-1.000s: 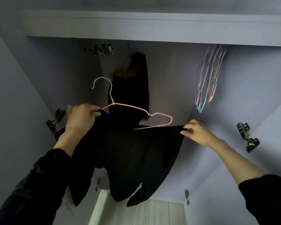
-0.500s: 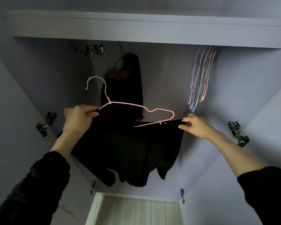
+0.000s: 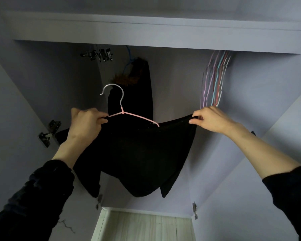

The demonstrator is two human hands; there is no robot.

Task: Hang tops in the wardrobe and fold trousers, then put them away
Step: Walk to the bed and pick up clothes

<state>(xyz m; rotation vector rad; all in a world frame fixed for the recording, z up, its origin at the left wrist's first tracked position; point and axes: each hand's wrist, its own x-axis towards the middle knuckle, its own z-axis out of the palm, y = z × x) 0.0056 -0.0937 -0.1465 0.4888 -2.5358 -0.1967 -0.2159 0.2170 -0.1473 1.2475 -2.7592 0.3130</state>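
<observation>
I hold a black top [image 3: 139, 153] stretched out in front of the open wardrobe. My left hand [image 3: 85, 124] grips its left shoulder together with the left end of a pink hanger [image 3: 129, 115], whose silver hook points up and left. My right hand [image 3: 212, 120] pinches the top's right edge. The hanger's right arm is hidden under the black fabric. The sleeves and the hem hang down below my hands.
A dark garment with a brown fur collar [image 3: 137, 87] hangs on a blue hanger inside the wardrobe, behind the pink one. Several coloured empty hangers [image 3: 214, 80] hang at the right. Metal clips [image 3: 99, 53] hang at the upper left. Door hinges [image 3: 49, 131] stick out at the sides.
My right hand pulled the top's edge up over the hanger's right arm, which showed before and is now covered. Both hands rose a little.
</observation>
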